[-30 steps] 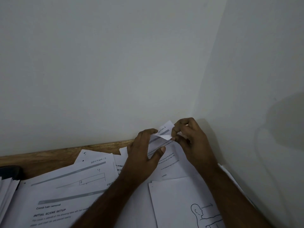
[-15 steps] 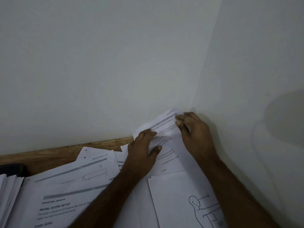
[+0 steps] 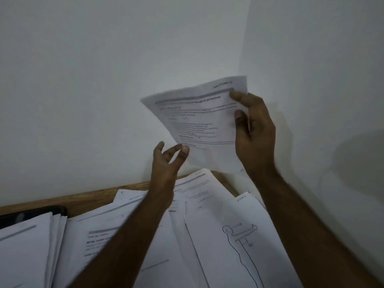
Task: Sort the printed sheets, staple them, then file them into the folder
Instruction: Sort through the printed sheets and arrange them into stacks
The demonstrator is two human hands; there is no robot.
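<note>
A printed sheet (image 3: 199,119) with lines of text is lifted in the air in front of the wall corner. My right hand (image 3: 254,132) grips its right edge, thumb on the printed face. My left hand (image 3: 169,161) is raised just below the sheet's lower left edge, fingers loosely spread, thumb tip close to the paper; I cannot tell if it touches. Several more printed sheets (image 3: 133,235) lie spread over the wooden table (image 3: 87,199), one with a line drawing of a figure (image 3: 239,246).
A thicker stack of sheets (image 3: 27,252) lies at the left, with a dark object (image 3: 31,215) behind it. White walls meet in a corner close behind the table, and my shadow falls on the right wall.
The sheet that lay at the table's back has been lifted up by my right hand. My left hand has come off the pile and risen under it. The view has tilted slightly.
</note>
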